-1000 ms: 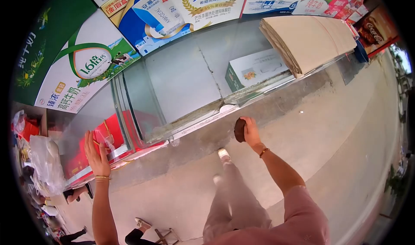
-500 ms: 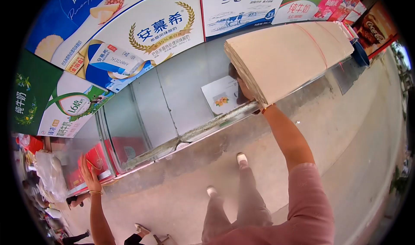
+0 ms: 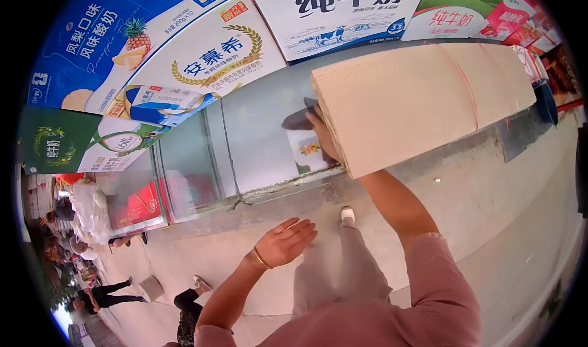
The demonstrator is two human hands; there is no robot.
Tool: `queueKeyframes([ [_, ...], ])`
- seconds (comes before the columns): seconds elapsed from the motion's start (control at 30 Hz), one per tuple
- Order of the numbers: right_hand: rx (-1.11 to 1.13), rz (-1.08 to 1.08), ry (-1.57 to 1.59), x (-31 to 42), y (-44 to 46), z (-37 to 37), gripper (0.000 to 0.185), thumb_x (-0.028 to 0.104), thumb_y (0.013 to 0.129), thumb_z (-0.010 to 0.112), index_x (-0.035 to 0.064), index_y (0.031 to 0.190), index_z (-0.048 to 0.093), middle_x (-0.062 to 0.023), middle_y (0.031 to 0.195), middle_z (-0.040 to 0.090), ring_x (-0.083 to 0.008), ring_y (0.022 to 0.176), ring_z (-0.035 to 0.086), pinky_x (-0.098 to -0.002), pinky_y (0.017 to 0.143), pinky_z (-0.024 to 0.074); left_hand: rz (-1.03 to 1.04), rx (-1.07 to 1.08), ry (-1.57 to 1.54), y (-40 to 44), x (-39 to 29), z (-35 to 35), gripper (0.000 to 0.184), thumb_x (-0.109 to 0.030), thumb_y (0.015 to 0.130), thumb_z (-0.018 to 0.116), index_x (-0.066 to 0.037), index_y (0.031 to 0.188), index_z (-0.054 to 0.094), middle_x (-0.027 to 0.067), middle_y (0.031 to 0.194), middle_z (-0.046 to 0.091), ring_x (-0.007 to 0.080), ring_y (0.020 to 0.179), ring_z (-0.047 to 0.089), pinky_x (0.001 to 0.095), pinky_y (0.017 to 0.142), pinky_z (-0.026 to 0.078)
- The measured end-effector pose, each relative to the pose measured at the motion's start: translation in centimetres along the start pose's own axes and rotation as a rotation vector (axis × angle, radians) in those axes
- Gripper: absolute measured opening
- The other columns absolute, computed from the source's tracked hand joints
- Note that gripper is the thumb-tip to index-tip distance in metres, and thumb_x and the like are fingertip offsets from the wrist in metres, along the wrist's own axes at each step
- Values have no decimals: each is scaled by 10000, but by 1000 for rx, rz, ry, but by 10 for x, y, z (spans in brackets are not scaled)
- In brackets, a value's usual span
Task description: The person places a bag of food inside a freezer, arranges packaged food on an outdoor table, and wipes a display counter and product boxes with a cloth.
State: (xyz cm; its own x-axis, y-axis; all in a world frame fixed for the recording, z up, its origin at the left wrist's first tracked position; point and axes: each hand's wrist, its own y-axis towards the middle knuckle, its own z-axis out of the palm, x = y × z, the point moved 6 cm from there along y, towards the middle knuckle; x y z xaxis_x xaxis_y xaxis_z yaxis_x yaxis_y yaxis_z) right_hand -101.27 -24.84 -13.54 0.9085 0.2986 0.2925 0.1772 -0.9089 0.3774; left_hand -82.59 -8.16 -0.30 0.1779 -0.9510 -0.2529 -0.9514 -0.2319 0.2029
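My right hand [image 3: 324, 133] reaches over the glass-topped counter [image 3: 257, 157], partly hidden by a tall stack of beige cardboard sheets [image 3: 416, 102] tied with red string. At its fingertips is a dark, flat thing [image 3: 298, 120] that I cannot make out. Below these fingers a white card with an orange flower print [image 3: 309, 149] lies against the glass. In front of the counter my left hand [image 3: 286, 242] hangs in the air, fingers stretched out, touching nothing. A bracelet circles its wrist.
Milk and yogurt cartons stand along the back of the counter, among them a white one with a cow [image 3: 343, 22] and a blue pineapple one [image 3: 79, 47]. A red box [image 3: 142, 205] shows through the glass at left. Other people stand on the floor at lower left.
My left hand has left the counter's left end and come right, in front of my body. My right hand has shifted left, and more of it and the dark thing shows beside the stack.
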Motion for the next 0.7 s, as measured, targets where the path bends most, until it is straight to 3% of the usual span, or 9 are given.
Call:
queueKeyframes([
  [0.07, -65, 186, -40, -59, -33, -17, 406, 133, 857, 529, 78, 1260, 512, -147, 1268, 523, -293, 1216, 455, -420, 1052, 307, -130, 24, -83, -3, 8, 40, 400, -98, 774, 629, -33, 1165, 572, 104, 1210, 553, 259, 1127, 529, 392, 987, 418],
  [0.1, -81, 269, -37, -77, -50, -23, 402, 124, 851, 534, 78, 1251, 517, -148, 1262, 526, -298, 1207, 461, -420, 1043, 317, -318, -34, -177, -6, 21, 51, 430, -96, 792, 613, -13, 1205, 529, 130, 1239, 525, 292, 1147, 508, 404, 997, 404],
  [0.13, -88, 330, -25, -83, -60, -23, 398, 116, 845, 538, 78, 1242, 522, -149, 1257, 529, -303, 1198, 466, -419, 1034, 326, -503, -95, -273, -9, 32, 60, 461, -93, 810, 598, 8, 1245, 487, 157, 1267, 497, 325, 1166, 487, 415, 1007, 390],
  [0.2, -74, 384, -9, -61, -67, -17, 391, 98, 833, 548, 78, 1224, 533, -152, 1246, 534, -312, 1180, 478, -419, 1015, 346, -584, -94, -260, 0, 47, 76, 484, -96, 826, 582, 23, 1276, 446, 184, 1290, 471, 355, 1195, 450, 424, 1025, 366],
  [0.4, 111, 284, 106, 19, -105, -29, 374, 46, 797, 577, 79, 1170, 566, -160, 1212, 551, -341, 1125, 511, -416, 959, 405, -604, -488, -326, 76, 105, 94, 512, -166, 893, 487, 52, 1339, 361, 235, 1390, 358, 390, 1302, 320, 447, 1083, 273],
  [0.47, 23, 81, 113, 45, -138, -68, 318, 50, 830, 541, 73, 1146, 567, -147, 1064, 589, -340, 994, 543, -433, 866, 443, -751, -322, -250, 109, 125, 115, 582, -187, 878, 502, 20, 1386, 307, 210, 1436, 305, 353, 1329, 294, 448, 1113, 212],
  [0.5, 83, 261, 234, 43, -164, -73, 298, 66, 844, 535, 70, 1141, 561, -164, 1058, 592, -360, 972, 554, -440, 839, 453, -745, -345, -254, 123, 129, 109, 582, -187, 878, 502, 20, 1386, 307, 210, 1436, 305, 353, 1329, 294, 448, 1113, 212],
  [0.6, 172, 776, 574, 40, -278, -75, 267, 126, 906, 498, 48, 1159, 532, -225, 1028, 604, -414, 915, 580, -446, 779, 480, -668, -106, -157, 153, 117, 103, 546, -231, 888, 476, -15, 1371, 344, 182, 1410, 368, 322, 1352, 269, 437, 1125, 181],
  [0.7, 117, 1081, 540, 49, -369, -115, 280, 182, 944, 455, 14, 1156, 525, -248, 1026, 613, -401, 936, 596, -413, 786, 484, -772, 121, -223, 160, 122, 99, 455, -287, 907, 444, -33, 1284, 438, 168, 1327, 449, 318, 1273, 370, 430, 1035, 311],
])
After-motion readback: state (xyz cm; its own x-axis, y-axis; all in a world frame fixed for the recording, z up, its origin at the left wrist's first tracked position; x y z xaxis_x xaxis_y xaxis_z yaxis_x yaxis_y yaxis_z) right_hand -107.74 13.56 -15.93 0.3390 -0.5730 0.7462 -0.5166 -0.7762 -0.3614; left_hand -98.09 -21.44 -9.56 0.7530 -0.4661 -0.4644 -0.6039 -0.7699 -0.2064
